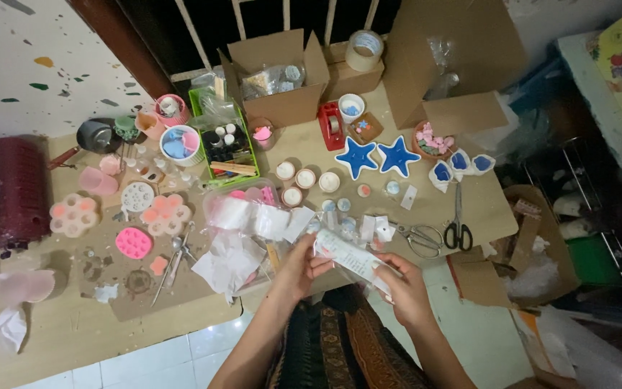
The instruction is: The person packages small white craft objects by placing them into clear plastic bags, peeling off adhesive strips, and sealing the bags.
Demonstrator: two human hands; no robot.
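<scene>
Both our hands pinch one clear plastic packet [347, 257] over the table's [73, 331] front edge: left hand [298, 268] fingers closed on its left end, right hand [399, 282] gripping its right end; scissors [458, 229] lie just right.

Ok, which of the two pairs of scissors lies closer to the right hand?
The all-metal scissors, lying just above the right hand. The black-handled scissors lie further right, blades pointing up the table.
</scene>
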